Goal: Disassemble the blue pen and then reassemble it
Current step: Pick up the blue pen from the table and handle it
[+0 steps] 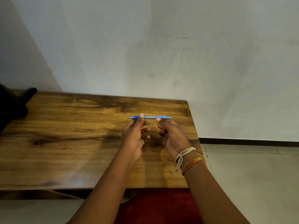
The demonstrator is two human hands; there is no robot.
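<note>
The blue pen [150, 117] is held level above the wooden table, its tip pointing left. It looks whole, in one piece. My left hand [135, 135] pinches it near the tip end with thumb and fingers. My right hand [172, 136] pinches it near the right end, where the clip is. Both sets of fingertips hide short stretches of the barrel. Thread bands circle my right wrist.
The wooden table [72, 143] stands against a pale wall; its right edge runs just past my right hand. A dark object [13, 104] sits at the table's far left corner. Tiled floor lies to the right, and red cloth [158, 207] shows below the front edge.
</note>
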